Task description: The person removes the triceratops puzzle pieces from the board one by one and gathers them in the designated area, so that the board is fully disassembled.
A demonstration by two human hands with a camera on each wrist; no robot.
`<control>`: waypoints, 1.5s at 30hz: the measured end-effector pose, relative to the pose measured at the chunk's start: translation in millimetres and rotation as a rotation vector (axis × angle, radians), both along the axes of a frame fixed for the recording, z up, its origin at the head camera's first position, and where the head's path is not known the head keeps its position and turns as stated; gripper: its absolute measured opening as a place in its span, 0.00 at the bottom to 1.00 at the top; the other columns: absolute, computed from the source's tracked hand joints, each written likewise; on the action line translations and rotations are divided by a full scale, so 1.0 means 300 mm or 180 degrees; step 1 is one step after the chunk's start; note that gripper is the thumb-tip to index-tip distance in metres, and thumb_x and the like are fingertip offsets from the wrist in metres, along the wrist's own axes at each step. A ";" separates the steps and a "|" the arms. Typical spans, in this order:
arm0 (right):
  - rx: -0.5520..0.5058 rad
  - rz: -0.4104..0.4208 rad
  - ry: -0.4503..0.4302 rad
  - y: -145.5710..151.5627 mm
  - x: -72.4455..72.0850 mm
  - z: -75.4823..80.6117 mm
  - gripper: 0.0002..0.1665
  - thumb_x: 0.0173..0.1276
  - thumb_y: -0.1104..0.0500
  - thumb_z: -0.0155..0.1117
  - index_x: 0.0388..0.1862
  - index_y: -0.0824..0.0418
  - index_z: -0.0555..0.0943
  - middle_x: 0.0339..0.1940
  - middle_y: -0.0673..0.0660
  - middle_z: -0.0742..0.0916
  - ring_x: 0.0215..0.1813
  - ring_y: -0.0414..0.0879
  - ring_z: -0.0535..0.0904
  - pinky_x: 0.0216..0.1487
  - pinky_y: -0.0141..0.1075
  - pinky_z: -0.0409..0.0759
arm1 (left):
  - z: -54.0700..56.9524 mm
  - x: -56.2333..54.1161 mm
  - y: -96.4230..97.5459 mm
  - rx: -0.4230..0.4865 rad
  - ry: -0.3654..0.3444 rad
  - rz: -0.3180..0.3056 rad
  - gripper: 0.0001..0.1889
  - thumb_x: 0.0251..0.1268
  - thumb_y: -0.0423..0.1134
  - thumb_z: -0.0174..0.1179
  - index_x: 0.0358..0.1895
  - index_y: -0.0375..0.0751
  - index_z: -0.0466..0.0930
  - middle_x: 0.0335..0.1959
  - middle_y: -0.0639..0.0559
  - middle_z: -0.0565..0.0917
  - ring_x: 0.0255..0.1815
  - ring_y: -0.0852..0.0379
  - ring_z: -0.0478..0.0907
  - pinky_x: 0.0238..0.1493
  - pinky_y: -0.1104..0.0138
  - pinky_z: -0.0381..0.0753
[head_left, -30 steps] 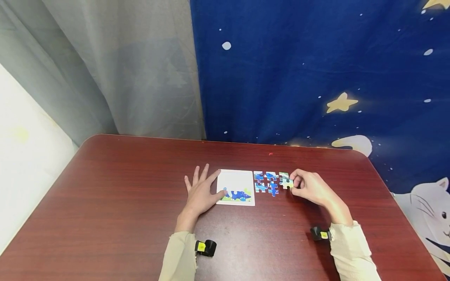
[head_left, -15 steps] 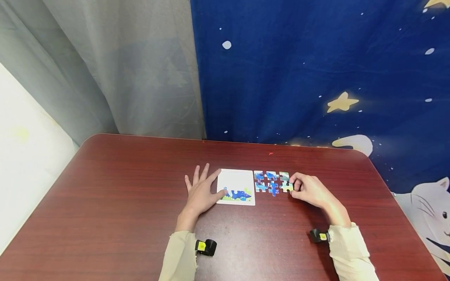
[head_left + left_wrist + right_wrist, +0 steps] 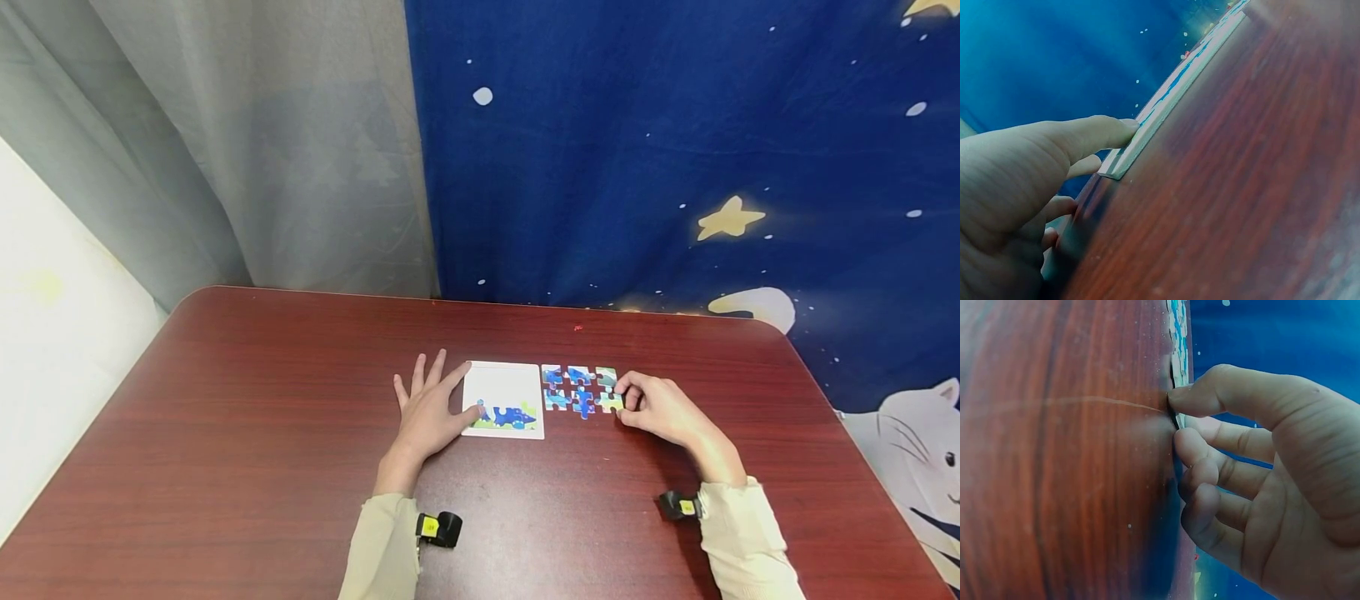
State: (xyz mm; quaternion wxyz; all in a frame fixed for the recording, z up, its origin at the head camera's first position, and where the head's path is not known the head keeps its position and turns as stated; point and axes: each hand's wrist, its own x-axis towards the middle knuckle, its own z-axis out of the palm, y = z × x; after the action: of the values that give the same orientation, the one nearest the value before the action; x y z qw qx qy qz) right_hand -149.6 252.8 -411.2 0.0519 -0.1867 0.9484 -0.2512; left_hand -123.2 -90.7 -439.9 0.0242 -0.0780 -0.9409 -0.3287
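Note:
A white puzzle board [image 3: 500, 379] lies on the table, with a strip of joined blue-and-green pieces [image 3: 510, 418] along its near side. My left hand [image 3: 426, 421] rests at the board's left edge, fingers spread and thumb pressing on the board's rim [image 3: 1169, 103] in the left wrist view. Several loose jigsaw pieces [image 3: 579, 377] lie in two rows right of the board. At the right end of the near row, my right hand [image 3: 667, 412] pinches a green-and-yellow jigsaw piece [image 3: 609, 402] between thumb and fingers. In the right wrist view the fingertips partly hide that piece [image 3: 1179, 420].
The dark red wooden table [image 3: 262, 467] extends around the puzzle on all sides. A small red scrap [image 3: 577, 328] lies near its far edge. Behind hang a grey curtain [image 3: 315, 167] and a blue starry cloth [image 3: 585, 150].
My right hand has drawn the green-and-yellow piece slightly nearer and then left, into line with the near row. My left hand and the board have stayed put.

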 end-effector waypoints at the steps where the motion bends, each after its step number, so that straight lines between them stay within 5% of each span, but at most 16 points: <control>1: 0.0000 0.0001 0.0000 0.000 0.000 0.000 0.14 0.48 0.64 0.69 0.35 0.61 0.76 0.21 0.47 0.77 0.24 0.38 0.70 0.32 0.34 0.69 | -0.001 0.000 0.000 0.0003 0.0003 -0.0002 0.36 0.50 0.53 0.65 0.66 0.50 0.69 0.72 0.41 0.53 0.73 0.39 0.37 0.61 0.37 0.26; 15: -0.0034 0.0004 0.0227 -0.023 0.015 0.039 0.15 0.50 0.62 0.69 0.38 0.61 0.78 0.22 0.46 0.77 0.21 0.37 0.68 0.29 0.32 0.69 | -0.004 -0.001 -0.004 0.0022 0.0043 -0.0022 0.35 0.51 0.52 0.65 0.65 0.50 0.69 0.72 0.40 0.54 0.73 0.39 0.37 0.60 0.36 0.27; 31: 0.0085 0.0819 0.0596 -0.294 0.050 0.102 0.12 0.53 0.59 0.68 0.36 0.61 0.79 0.22 0.44 0.76 0.25 0.38 0.70 0.31 0.33 0.72 | -0.002 0.000 -0.003 -0.0001 0.0002 -0.0001 0.36 0.51 0.53 0.65 0.66 0.51 0.68 0.72 0.41 0.53 0.73 0.40 0.36 0.61 0.37 0.26; 45: 0.0201 0.1065 0.0182 -0.539 0.044 0.045 0.12 0.58 0.56 0.67 0.39 0.59 0.80 0.23 0.49 0.77 0.27 0.40 0.70 0.32 0.34 0.71 | 0.002 -0.001 -0.002 -0.0042 -0.0040 -0.0011 0.35 0.51 0.52 0.65 0.66 0.52 0.68 0.72 0.41 0.53 0.73 0.39 0.37 0.61 0.37 0.26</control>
State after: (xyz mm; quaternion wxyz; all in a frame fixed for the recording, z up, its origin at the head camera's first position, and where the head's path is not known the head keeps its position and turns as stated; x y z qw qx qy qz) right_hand -136.2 91.1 -397.8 0.0718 -0.3473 0.9125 -0.2037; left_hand -123.6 -91.3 -439.4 0.0172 -0.0777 -0.9430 -0.3231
